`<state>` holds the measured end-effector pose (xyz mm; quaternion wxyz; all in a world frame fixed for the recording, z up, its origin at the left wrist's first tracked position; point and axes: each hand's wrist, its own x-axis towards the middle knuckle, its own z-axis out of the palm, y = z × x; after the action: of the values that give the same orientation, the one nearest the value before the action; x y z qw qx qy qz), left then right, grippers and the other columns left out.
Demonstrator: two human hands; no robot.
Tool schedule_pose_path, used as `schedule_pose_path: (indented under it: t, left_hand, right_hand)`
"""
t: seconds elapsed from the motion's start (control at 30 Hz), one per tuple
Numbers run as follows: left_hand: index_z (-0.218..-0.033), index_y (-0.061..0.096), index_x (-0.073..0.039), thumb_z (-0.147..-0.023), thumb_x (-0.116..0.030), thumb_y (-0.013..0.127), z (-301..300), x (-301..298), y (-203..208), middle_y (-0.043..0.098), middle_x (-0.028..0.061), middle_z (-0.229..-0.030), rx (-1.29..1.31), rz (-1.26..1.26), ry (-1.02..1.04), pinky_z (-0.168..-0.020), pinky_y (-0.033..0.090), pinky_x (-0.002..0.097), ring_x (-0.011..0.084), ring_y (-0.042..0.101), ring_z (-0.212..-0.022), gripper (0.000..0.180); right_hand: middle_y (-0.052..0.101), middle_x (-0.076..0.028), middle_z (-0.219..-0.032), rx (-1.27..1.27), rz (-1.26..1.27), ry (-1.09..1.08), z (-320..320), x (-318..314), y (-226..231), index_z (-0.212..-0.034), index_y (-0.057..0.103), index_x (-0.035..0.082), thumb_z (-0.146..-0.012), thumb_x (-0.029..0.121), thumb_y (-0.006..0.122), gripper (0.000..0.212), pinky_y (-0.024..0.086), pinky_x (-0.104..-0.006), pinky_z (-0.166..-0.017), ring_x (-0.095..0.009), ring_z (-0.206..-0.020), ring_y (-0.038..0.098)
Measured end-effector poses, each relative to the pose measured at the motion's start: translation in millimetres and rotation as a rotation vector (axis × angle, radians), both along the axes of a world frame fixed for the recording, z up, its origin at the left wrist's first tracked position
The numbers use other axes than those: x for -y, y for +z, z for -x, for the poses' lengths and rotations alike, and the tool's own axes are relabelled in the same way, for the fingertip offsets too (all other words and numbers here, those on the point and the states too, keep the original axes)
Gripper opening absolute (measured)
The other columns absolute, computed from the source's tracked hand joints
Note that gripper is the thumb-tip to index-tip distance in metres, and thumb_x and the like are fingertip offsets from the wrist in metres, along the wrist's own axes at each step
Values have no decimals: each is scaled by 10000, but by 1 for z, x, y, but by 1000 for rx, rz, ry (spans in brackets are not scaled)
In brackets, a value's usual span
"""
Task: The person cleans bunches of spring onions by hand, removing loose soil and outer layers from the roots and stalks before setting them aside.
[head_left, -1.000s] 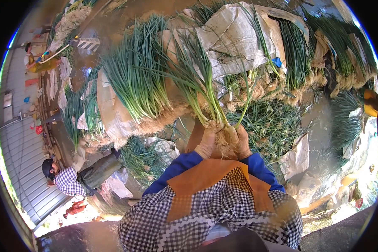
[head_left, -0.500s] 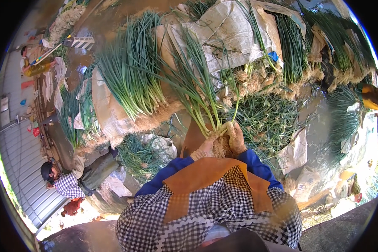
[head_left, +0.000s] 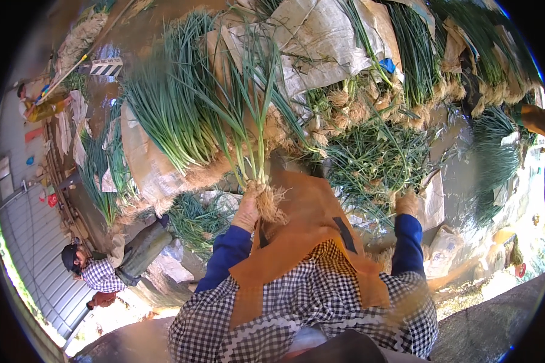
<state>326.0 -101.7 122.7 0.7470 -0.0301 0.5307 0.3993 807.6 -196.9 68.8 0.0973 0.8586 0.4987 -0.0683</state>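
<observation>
My left hand (head_left: 247, 210) is closed round the white stems of a few spring onions (head_left: 252, 151), just above their shaggy roots. Their green leaves point away from me, over the neighbouring bunches. Off to the right, my right hand (head_left: 407, 202) is at the near right edge of a loose heap of green leaves and stalks (head_left: 375, 160); its fingers are turned away, so I cannot see what they do. An orange-brown apron (head_left: 303, 199) covers my lap between the hands. Left of the held onions, a large row of spring onions (head_left: 175, 103) lies on sacking.
Whitish sacks (head_left: 327, 48) lie over more onions at the far side. Further onion bunches (head_left: 412, 60) line the far right. A second leaf heap (head_left: 200, 224) is left of my knees. One person (head_left: 112, 266) works at the left, another (head_left: 48, 106) farther off.
My hands were together at the onion bunch. The left has moved left with the onions; the right has let go of them and swung right to the loose leaf heap.
</observation>
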Motion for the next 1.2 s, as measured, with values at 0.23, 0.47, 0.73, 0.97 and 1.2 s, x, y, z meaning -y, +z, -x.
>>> schedule_pose_path:
  t: [0.23,0.47,0.73,0.97,1.2]
  left_hand:
    - [-1097,516,-24,-900,-405,460,5,32,-20,576,78,-912,-97,34,-143,-727,502,332,200,573,-807,432]
    - [-1140,509,6,-874,-395,519,-31,3,-22,581,100,-1028,-51,-3,-64,-815,479,320,188,560,-931,481]
    - [-1122,516,-67,-858,-209,566,-55,55,-44,509,81,-1141,285,7,81,-811,495,306,164,534,-988,304]
    - [-1084,501,-70,-895,-234,494,-126,28,29,469,152,-1198,748,16,23,-729,518,318,247,531,-976,250]
    - [-1206,453,-135,-879,-220,519,-103,15,-9,568,69,-1009,770,-204,117,-618,519,288,212,576,-815,344]
  right_hand:
    - [588,-140,-1078,-894,324,107,200,-134,-128,-1139,552,97,-756,374,610,476,436,-378,-849,-303,-979,559]
    - [581,-152,-1086,-1231,-108,-523,233,-172,-258,-1173,522,84,-756,292,628,478,434,-387,-834,-309,-976,554]
    - [586,-26,-725,-1729,401,257,209,-216,0,-859,639,19,-862,451,517,449,392,-283,-608,-131,-671,502]
    - [606,-202,-726,-981,58,392,204,-227,25,-771,620,7,-883,479,422,524,460,-386,-656,-313,-709,603]
    - [557,-287,-1046,-1353,196,360,187,-157,104,-1053,589,3,-875,441,451,493,386,-395,-919,-335,-1033,544]
